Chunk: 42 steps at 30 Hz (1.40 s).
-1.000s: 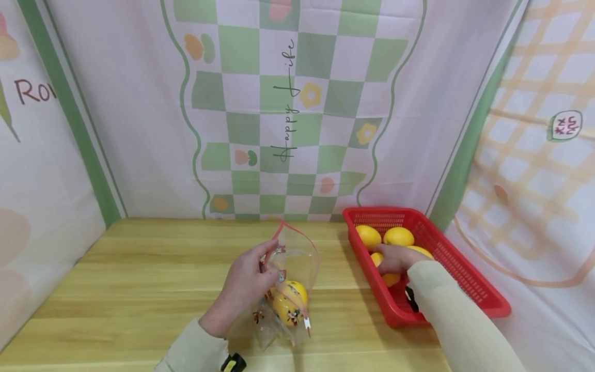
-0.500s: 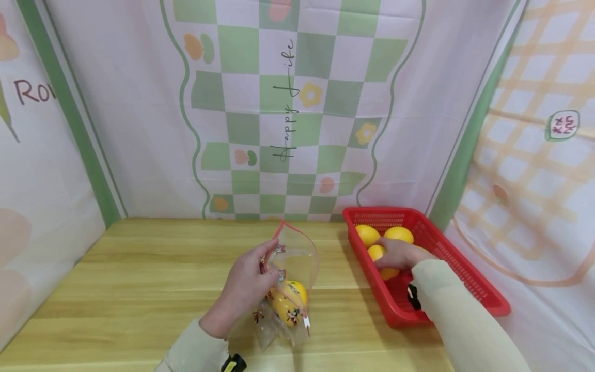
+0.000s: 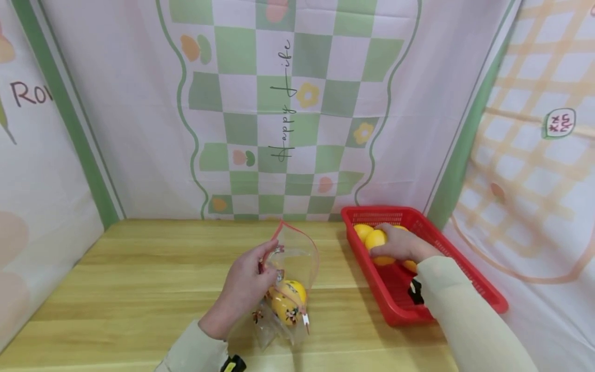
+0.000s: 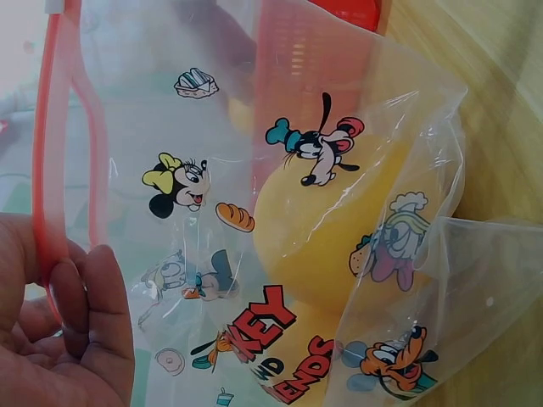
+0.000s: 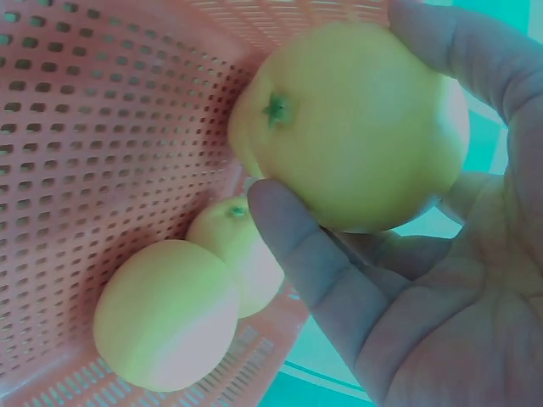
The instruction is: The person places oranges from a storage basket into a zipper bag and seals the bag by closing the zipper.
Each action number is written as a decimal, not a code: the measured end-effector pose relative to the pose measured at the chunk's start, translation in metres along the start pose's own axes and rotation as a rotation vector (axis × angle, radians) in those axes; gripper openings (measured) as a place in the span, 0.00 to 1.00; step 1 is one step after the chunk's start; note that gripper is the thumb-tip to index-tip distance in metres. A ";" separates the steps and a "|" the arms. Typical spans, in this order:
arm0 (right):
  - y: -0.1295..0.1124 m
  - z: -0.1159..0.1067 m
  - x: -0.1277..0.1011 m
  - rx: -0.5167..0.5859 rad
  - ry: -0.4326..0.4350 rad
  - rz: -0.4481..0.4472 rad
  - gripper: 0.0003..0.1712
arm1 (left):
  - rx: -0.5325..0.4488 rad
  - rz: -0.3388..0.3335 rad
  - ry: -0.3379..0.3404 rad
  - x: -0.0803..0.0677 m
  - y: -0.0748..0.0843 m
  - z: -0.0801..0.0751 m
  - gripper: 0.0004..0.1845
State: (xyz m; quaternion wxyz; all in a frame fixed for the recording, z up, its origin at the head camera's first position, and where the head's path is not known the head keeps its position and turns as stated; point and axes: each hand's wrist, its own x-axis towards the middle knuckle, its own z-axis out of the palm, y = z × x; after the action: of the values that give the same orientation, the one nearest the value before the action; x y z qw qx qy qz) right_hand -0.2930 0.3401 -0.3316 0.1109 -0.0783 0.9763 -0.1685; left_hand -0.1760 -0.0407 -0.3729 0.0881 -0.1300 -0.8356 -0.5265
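Observation:
My left hand (image 3: 244,281) pinches the red-edged rim of a clear zip bag (image 3: 297,261) printed with cartoon figures. Yellow oranges (image 4: 331,242) show through its film in the left wrist view; the bag's mouth gapes. Over at the red basket (image 3: 388,305), my right hand (image 3: 403,244) grips a yellow orange (image 5: 365,127) between thumb and fingers. The green stem end of that fruit faces the right wrist camera. More oranges lie close by in the basket, including a round orange (image 5: 165,314) against the perforated side; the hand partly covers others in the head view.
A wooden table (image 3: 153,279) carries the bag and basket. Behind it hangs a checked cloth backdrop (image 3: 279,129), with cloth walls on both sides. The basket's raised rim (image 3: 372,274) stands between the bag and the fruit.
My right hand has risen slightly within the basket, its fingers now round an orange, and nearby fruit has shifted. My left hand keeps its hold on the bag, almost unmoved.

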 end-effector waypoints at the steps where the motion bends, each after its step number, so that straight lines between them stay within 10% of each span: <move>1: -0.001 -0.001 -0.001 -0.002 0.017 -0.005 0.55 | -0.004 -0.002 -0.001 0.000 0.000 0.000 0.34; 42: -0.082 -0.021 -0.033 0.173 0.222 -0.113 0.49 | -0.007 0.017 0.016 0.000 0.001 0.001 0.33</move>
State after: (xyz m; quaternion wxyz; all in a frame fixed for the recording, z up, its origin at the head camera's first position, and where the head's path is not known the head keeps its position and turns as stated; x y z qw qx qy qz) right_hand -0.2569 0.2769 -0.2774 -0.0009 -0.1044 0.9584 -0.2655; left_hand -0.1752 -0.0392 -0.3724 0.0986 -0.1331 -0.8319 -0.5295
